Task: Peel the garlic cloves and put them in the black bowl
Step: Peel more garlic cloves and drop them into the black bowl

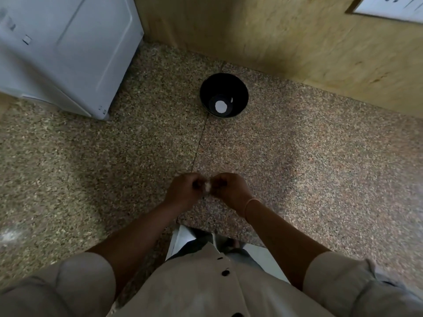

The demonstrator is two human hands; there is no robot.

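A small whitish garlic clove [207, 186] is pinched between my left hand [183, 191] and my right hand [229, 189], which meet above the speckled stone counter near its front edge. Both hands have curled fingers around the clove, which is mostly hidden and blurred. The black bowl [238, 88] stands farther back on the counter, well beyond my hands. A round white patch shows at its bottom; I cannot tell whether it is garlic or a reflection.
A grey-white appliance [68, 53] occupies the back left of the counter [320, 156]. A wooden wall panel [274, 30] runs along the back. A faint white smear [9, 234] lies at the left edge.
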